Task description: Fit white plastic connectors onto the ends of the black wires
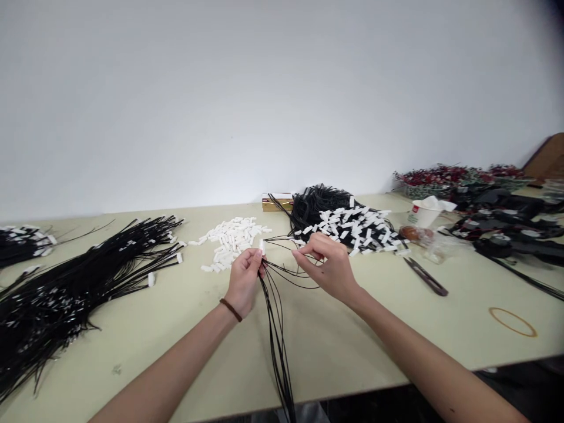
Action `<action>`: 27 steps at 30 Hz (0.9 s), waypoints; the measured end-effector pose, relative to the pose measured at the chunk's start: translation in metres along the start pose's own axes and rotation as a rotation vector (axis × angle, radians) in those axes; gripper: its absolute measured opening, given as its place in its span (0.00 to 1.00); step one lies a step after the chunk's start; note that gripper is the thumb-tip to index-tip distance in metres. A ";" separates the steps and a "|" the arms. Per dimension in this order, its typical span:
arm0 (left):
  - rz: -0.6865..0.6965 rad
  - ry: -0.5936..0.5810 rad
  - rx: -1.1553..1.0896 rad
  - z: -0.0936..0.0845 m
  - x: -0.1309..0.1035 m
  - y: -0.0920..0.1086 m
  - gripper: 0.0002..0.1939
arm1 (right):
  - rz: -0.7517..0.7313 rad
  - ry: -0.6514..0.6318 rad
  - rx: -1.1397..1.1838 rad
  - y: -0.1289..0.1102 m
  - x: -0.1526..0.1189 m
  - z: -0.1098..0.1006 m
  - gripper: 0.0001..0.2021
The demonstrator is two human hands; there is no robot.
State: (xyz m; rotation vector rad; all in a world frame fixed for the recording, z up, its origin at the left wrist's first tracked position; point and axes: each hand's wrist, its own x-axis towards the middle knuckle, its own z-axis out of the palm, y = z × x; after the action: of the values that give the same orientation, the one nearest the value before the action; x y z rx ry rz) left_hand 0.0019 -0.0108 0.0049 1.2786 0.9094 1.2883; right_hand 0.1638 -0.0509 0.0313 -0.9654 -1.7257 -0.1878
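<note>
Between the thumb and fingers of my left hand [245, 279] is a small white plastic connector [262, 246]. Thin black wires [274, 341] run from this hand down past the table's front edge. My right hand [331, 265] is closed in a pinch to the right of the connector. A black wire loops from the connector to its fingertips, and more wires curve beneath them. The very tip of the pinched wire is too fine to make out. Behind my left hand lies a loose pile of white connectors [231, 238].
A large bundle of black wires [88, 276] covers the left side. Wires with white connectors [352, 229] are heaped at the back right. Thread snips [425, 277], a paper cup [425, 212], a rubber band [513, 322] and black harness parts [506, 229] lie on the right.
</note>
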 end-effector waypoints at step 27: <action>0.053 -0.339 0.216 0.001 -0.005 -0.002 0.12 | -0.012 -0.334 0.197 0.002 -0.002 0.001 0.06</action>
State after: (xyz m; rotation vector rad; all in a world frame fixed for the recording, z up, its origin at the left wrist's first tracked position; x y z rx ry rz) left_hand 0.0026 -0.0150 0.0021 1.6407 0.7896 0.9903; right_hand 0.1646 -0.0500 0.0287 -0.8755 -2.0114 0.1427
